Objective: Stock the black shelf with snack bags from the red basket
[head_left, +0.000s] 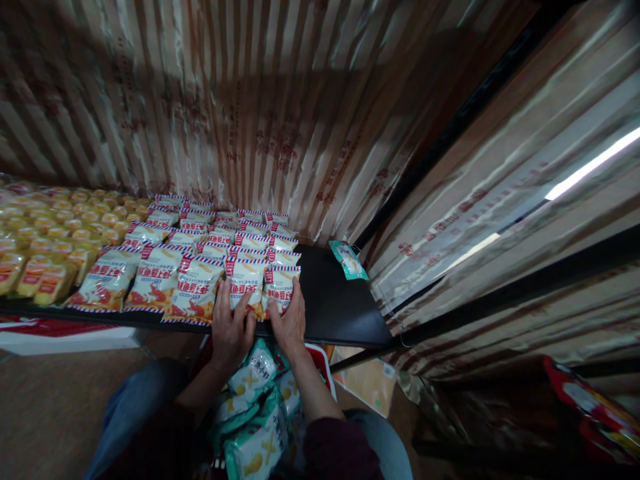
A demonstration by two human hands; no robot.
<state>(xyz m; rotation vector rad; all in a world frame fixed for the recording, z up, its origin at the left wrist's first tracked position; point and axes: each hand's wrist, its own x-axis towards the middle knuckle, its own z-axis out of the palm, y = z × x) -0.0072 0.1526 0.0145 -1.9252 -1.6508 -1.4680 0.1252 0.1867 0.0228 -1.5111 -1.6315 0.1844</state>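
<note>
Rows of white and orange snack packets (193,287) with red lettering stand on a black shelf (335,300). At the right end of the front row, my left hand (233,330) rests against the lower fronts of two packets, its fingers spread. My right hand (291,319) holds the last packet (281,283) of that row, thumb on its front and fingers along its right edge. Below the shelf edge, between my knees, a red and white basket (320,363) holds several green and white packets (257,443).
Small yellow packaged items (50,233) fill the shelf's left part. One green packet (349,260) lies near the back right corner. Plastic-wrapped striped sheets (225,100) rise behind, dark metal bars (450,133) at right. A cardboard box (367,380) sits below.
</note>
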